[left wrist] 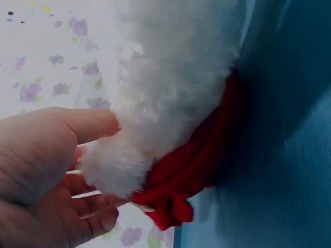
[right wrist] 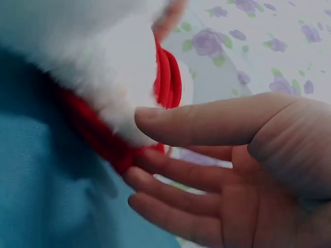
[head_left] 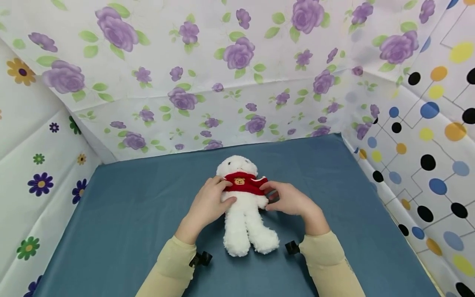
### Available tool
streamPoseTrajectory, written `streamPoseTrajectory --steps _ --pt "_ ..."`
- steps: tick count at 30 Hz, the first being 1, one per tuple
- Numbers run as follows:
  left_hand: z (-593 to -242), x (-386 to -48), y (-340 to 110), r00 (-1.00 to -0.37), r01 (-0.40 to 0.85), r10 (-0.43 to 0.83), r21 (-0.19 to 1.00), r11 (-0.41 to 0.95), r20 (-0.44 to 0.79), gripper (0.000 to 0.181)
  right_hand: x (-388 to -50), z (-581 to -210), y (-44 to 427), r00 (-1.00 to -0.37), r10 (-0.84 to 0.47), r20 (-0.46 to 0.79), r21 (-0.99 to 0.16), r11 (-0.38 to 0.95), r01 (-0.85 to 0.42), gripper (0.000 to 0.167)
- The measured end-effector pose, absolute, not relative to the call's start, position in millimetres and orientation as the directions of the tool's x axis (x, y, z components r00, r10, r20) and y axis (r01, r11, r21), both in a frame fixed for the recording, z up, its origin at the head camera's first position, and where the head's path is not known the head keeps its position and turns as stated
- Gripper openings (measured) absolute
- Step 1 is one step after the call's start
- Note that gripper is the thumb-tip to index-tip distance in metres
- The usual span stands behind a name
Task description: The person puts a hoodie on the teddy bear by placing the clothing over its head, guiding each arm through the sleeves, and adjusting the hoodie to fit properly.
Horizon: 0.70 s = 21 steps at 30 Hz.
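A fluffy white plush toy (head_left: 237,206) lies on its back on the blue cloth, legs toward me. It wears a small red shirt (head_left: 245,187) with a bear-face patch on the chest. My left hand (head_left: 211,200) holds the toy's side at the arm; in the left wrist view, its thumb (left wrist: 95,124) presses the white fur, with the fingers partly behind the arm. On the other side, my right hand (head_left: 289,198) holds the other arm and the shirt's edge. Its thumb (right wrist: 191,124) touches white fur, while the fingertips (right wrist: 147,160) meet the red fabric.
Blue cloth (head_left: 141,222) covers the table around the toy. A flowered white sheet (head_left: 208,99) hangs along the back, with a daisy-print sheet (head_left: 41,165) at left and a dotted sheet (head_left: 412,136) at right. Black wrist cameras sit on both sleeves.
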State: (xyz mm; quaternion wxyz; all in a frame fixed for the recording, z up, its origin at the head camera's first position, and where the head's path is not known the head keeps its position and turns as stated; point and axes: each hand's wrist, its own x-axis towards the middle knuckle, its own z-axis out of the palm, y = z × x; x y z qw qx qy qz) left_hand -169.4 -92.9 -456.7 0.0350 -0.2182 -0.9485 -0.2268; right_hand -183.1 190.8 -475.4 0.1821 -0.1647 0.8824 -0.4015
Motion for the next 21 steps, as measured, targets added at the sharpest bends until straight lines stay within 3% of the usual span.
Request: streamPoseTrajectory --steps 3,6,8,12,15,21 --pt "-455.1 -169.4 -98.3 -0.925 0.380 0.346 0.413 0.828 0.156 0.029 -183.7 -477.2 184.5 -0.873 -0.471 -0.129 -0.778 0.593 -0.205 0.052" --pt "-449.3 -175.5 -98.4 -0.919 0.394 0.356 0.356 0.847 0.170 0.035 -182.3 -478.4 175.9 -0.871 -0.486 -0.076 -0.781 0.572 -0.251 0.052" --pt "-444.8 -182.7 -94.4 -0.900 0.434 0.393 0.313 0.845 0.188 0.037 -181.3 -479.2 170.9 -0.871 -0.489 -0.048 -0.781 0.562 -0.272 0.052" --pt "-437.7 -199.0 -75.7 -0.819 0.570 0.517 0.249 0.783 0.250 0.012 -180.5 -481.0 167.1 -0.865 -0.502 -0.012 -0.832 0.484 -0.269 0.049" --pt "-435.5 -207.6 -63.1 -0.785 0.618 0.577 0.215 0.756 0.228 0.006 -180.8 -483.6 164.6 -0.857 -0.515 0.019 -0.859 0.431 -0.278 0.046" --pt "-439.5 -209.4 -57.2 -0.850 0.526 0.510 0.255 0.811 0.130 0.017 -181.4 -487.3 157.4 -0.878 -0.477 0.040 -0.843 0.456 -0.286 0.036"
